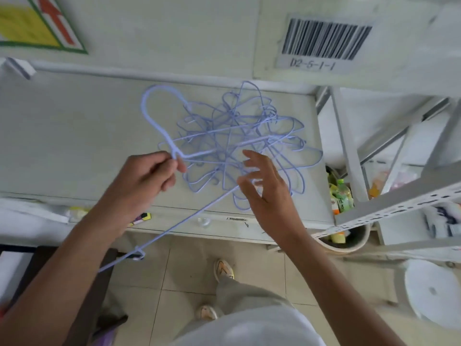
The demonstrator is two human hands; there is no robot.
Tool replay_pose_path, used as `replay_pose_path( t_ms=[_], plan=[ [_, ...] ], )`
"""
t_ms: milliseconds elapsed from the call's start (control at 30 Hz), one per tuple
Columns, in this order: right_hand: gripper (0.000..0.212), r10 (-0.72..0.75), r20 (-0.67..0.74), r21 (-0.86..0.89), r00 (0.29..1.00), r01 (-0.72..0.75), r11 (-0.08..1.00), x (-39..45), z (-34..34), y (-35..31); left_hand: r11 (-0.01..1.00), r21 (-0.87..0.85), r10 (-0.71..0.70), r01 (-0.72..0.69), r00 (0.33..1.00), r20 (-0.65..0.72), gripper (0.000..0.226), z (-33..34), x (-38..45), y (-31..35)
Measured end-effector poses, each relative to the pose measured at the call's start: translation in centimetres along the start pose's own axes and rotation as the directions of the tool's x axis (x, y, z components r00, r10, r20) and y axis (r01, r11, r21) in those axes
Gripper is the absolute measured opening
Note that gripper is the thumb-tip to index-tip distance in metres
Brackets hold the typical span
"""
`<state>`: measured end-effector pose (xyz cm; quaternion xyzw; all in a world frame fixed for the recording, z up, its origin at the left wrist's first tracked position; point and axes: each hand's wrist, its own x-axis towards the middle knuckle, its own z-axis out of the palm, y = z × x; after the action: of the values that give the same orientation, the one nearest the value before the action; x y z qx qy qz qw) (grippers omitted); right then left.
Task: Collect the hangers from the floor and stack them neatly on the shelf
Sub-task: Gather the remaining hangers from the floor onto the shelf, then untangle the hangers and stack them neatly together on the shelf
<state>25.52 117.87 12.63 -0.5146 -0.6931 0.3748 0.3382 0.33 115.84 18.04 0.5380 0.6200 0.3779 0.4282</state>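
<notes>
A tangled heap of light-blue wire hangers [239,136] lies on the pale shelf surface [74,136]. My left hand [144,181] pinches one blue hanger [149,113] at the neck just below its hook, holding it above the shelf; the hanger's long lower wire runs down past the shelf's front edge toward the bottom left. My right hand [264,186] hovers over the near side of the heap with fingers spread and loosely bent; one wire passes by its fingertips, and whether they touch it is unclear.
A barcode label [324,41] marked D2-5-1-1 is on the shelf above. A grey metal rack [399,201] stands to the right, with a bin of bottles [341,196] below it. A white round stool [434,293] and tiled floor [189,270] are underneath.
</notes>
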Motion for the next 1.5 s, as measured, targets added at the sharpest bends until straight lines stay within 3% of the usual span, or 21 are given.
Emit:
replay_pose_path(
  t_ms=[67,133,233,333,500,667,800,933,1067,1233,1500],
  plan=[
    [0.061,-0.039,-0.004,-0.219,0.999,0.037,0.975,0.5,-0.6,1.4,0.998,0.052,0.039,-0.044,0.995,0.092,0.028,1.2,1.9,0.8],
    [0.068,-0.065,-0.041,-0.330,0.997,0.048,0.943,1.4,-1.5,2.6,0.993,0.083,0.075,-0.089,0.985,0.155,0.028,2.5,3.8,0.9],
    [0.057,-0.050,-0.123,-0.394,0.991,-0.003,0.919,3.9,-2.9,4.5,1.000,-0.002,0.019,-0.019,0.994,0.106,0.026,5.4,6.2,0.3],
    [0.054,-0.130,-0.120,-0.544,0.984,0.044,0.838,7.0,-4.0,6.3,0.993,-0.096,-0.064,0.075,0.992,0.112,0.023,8.4,8.4,-0.2],
    [0.042,-0.156,-0.138,-0.697,0.978,0.016,0.716,13.0,-5.3,8.8,0.990,-0.073,-0.107,0.118,0.985,0.136,0.028,10.1,12.6,-0.5],
    [0.034,-0.144,-0.076,-0.679,0.987,0.054,0.732,17.5,-4.6,10.3,0.974,-0.060,-0.210,0.218,0.971,0.116,0.024,10.5,14.9,-1.6],
    [0.034,-0.102,-0.046,-0.702,0.994,0.040,0.711,19.7,-4.7,11.8,0.953,0.156,-0.275,0.258,0.956,0.098,0.013,8.3,14.7,-4.7],
    [0.036,0.018,-0.113,-0.656,0.993,-0.088,0.750,20.7,-5.4,13.3,0.914,0.354,-0.223,0.198,0.974,0.032,0.011,4.7,13.5,-9.9],
    [0.034,0.158,-0.094,-0.640,0.983,-0.181,0.747,20.6,-4.7,14.0,0.932,0.252,-0.224,0.261,0.960,-0.166,0.014,4.0,12.5,-14.3],
    [0.032,0.257,-0.068,-0.653,0.964,-0.237,0.719,20.1,-3.2,13.7,0.915,0.342,-0.104,0.214,0.944,-0.313,0.009,4.7,11.2,-16.4],
    [0.031,0.308,-0.152,-0.514,0.939,-0.341,0.787,16.9,-3.4,12.1,0.923,0.321,-0.103,0.213,0.939,-0.329,0.025,4.4,9.9,-16.6]
  ],
)
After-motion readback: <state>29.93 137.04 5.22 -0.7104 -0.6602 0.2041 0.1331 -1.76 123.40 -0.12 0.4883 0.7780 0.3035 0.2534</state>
